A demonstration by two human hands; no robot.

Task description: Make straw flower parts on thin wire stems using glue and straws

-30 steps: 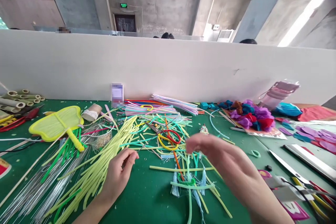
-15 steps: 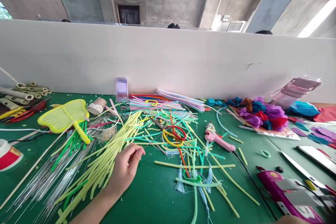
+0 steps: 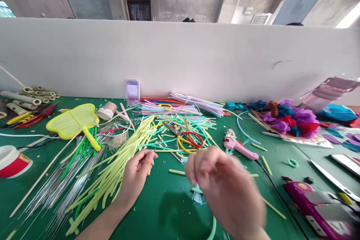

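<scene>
My left hand (image 3: 137, 174) is closed in a pinch above the green table, beside the fan of pale yellow-green stems (image 3: 123, 157). A thin, dark, wire-like piece (image 3: 156, 146) seems to stick up from its fingertips. My right hand (image 3: 222, 187) is raised at centre right, smeared by motion, its fingers curled; whether it holds anything is not clear. It hides part of a blue tassel (image 3: 197, 195) and the stems around it. Beyond the hands, scissors with red and yellow handles (image 3: 191, 140) lie on the mixed green stems. A pink glue gun (image 3: 240, 148) rests to their right.
A yellow-green fan shape (image 3: 71, 120), metal wires (image 3: 56, 187) and a red-white cup (image 3: 14, 163) are on the left. Purple and red petals (image 3: 295, 120), a white blade (image 3: 334, 180) and a magenta power strip (image 3: 315, 210) occupy the right. A white partition (image 3: 180, 56) stands behind.
My right hand has come into view from the lower right and now covers the tassels and stems. My left hand stays pinched in nearly the same place. The view has shifted slightly.
</scene>
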